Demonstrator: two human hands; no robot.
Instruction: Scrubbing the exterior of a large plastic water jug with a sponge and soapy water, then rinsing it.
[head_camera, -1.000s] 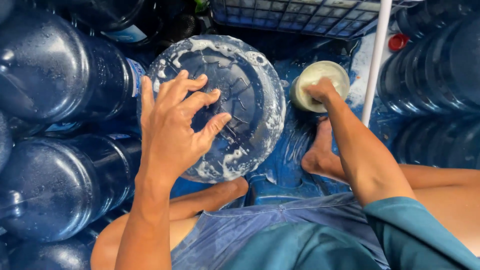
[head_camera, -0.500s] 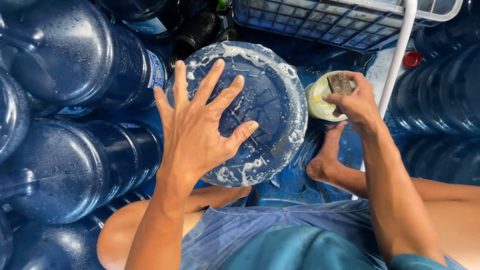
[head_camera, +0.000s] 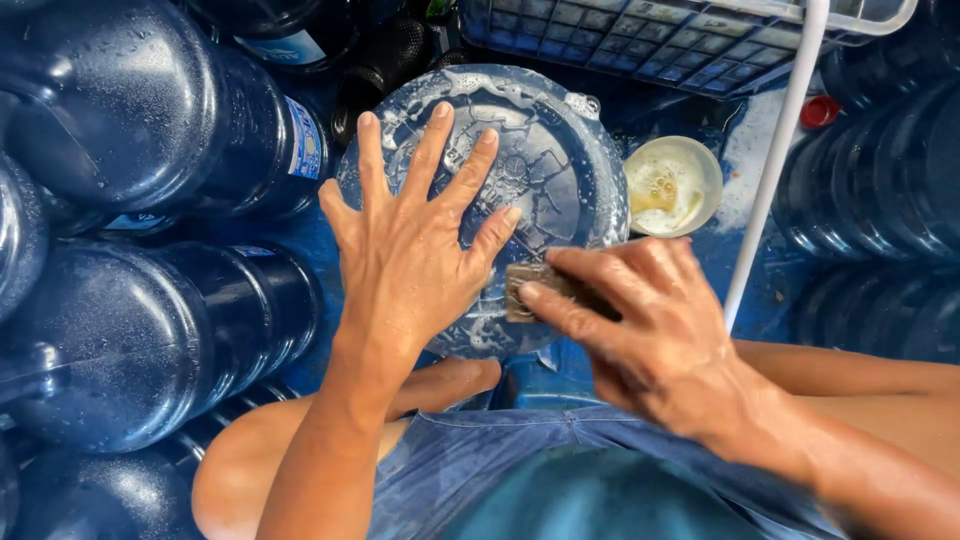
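Big blue water jug (head_camera: 560, 150) stands between the person's knees, its round soapy base facing straight up at the camera, so its long axis runs down away from view. Left hand (head_camera: 405, 255) lies flat on the base, fingers spread wide, gripping nothing. Right hand (head_camera: 650, 320) pinches a small brown scrub pad (head_camera: 530, 290) between thumb and fingers, pad touching the near edge of the base. Small bowl (head_camera: 672, 186) of soapy water sits just right of the jug. More jugs (head_camera: 130, 120) lie on their sides at left. White pipe (head_camera: 775, 165) runs at right, wire crate (head_camera: 650, 40) beyond.
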